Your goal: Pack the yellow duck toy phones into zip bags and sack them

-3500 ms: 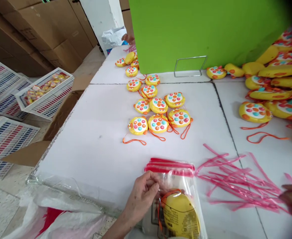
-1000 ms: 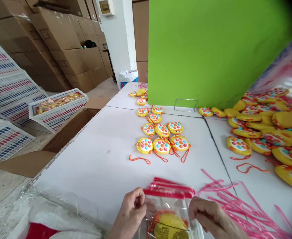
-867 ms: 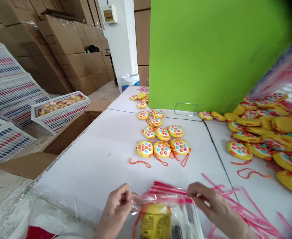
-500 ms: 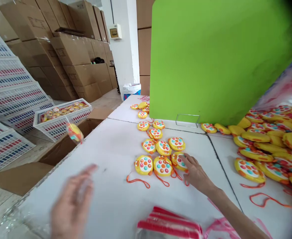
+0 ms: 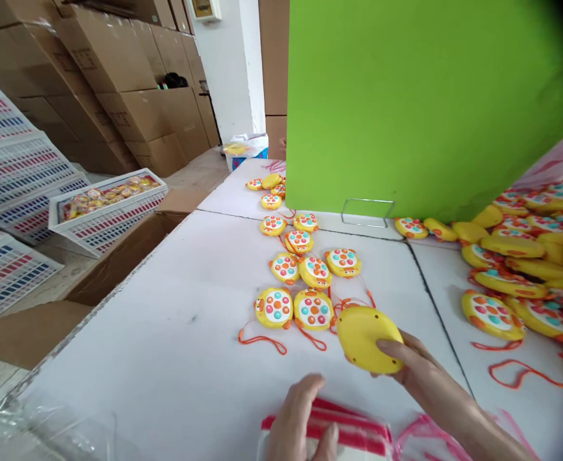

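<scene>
My right hand (image 5: 413, 358) grips a yellow duck-shaped toy (image 5: 370, 339) by its edge, the plain back with small screw holes turned up. My left hand (image 5: 300, 419) reaches over a stack of clear plastic bags with red top strips (image 5: 351, 426), thumb and fingers apart; whether it touches the bags I cannot tell. Just beyond lie several like toys, face up, such as the front-left toy (image 5: 274, 308) and the one beside it (image 5: 314, 310). They show coloured round buttons on white, and some trail orange cord loops (image 5: 262, 340).
A green board (image 5: 406, 109) stands across the table behind a wire stand (image 5: 367, 212). More yellow toys pile up at right (image 5: 526, 269). Left of the table are an open carton (image 5: 118, 256), a white basket (image 5: 103, 221) of wrapped toys, and stacked cartons (image 5: 113, 57).
My right hand has lifted a toy from the front row and turned its back up. My left hand has moved right to the bags. The wrapped toy in the air over the carton is gone.
</scene>
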The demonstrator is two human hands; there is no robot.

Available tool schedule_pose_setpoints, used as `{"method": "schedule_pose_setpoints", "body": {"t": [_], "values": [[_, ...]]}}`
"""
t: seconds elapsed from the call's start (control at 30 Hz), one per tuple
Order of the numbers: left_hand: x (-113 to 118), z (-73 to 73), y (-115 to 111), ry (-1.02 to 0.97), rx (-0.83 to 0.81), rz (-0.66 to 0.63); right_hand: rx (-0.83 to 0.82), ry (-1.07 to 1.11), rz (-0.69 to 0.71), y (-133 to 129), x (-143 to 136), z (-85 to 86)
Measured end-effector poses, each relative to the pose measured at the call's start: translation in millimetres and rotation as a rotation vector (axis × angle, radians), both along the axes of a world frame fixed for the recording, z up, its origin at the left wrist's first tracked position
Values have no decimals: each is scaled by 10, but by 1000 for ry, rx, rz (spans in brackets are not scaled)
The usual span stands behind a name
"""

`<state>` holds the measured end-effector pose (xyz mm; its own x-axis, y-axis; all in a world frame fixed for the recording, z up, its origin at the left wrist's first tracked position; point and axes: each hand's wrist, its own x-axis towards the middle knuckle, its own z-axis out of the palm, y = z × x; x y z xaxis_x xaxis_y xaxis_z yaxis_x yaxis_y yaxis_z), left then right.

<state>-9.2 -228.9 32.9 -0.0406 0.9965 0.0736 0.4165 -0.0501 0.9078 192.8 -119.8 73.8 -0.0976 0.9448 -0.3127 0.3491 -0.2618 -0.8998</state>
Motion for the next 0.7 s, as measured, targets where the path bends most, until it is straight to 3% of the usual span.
{"method": "schedule_pose_setpoints", "body": {"t": [0.1,0.2,0.3,0.37,0.47,0.57,0.7], "values": [[11,192,149,0,16,-80,-337,443,-160,-220,-123,121],[-30,358,265,-37,-25,-160,-382,414,-165,-301,-197,217],[-115,492,382,-168,-143,-154,-224,90,97,-323,-254,299],[-158,547,460,-286,-240,-216,-55,-94,258,-356,-295,330],[-162,554,534,-592,-376,-300,173,-169,152,-468,-340,308],[-96,501,528,-953,-474,-283,294,-101,62,-615,-380,220],[-36,431,432,-1135,-499,-237,371,-30,13,-773,-476,124]]}}
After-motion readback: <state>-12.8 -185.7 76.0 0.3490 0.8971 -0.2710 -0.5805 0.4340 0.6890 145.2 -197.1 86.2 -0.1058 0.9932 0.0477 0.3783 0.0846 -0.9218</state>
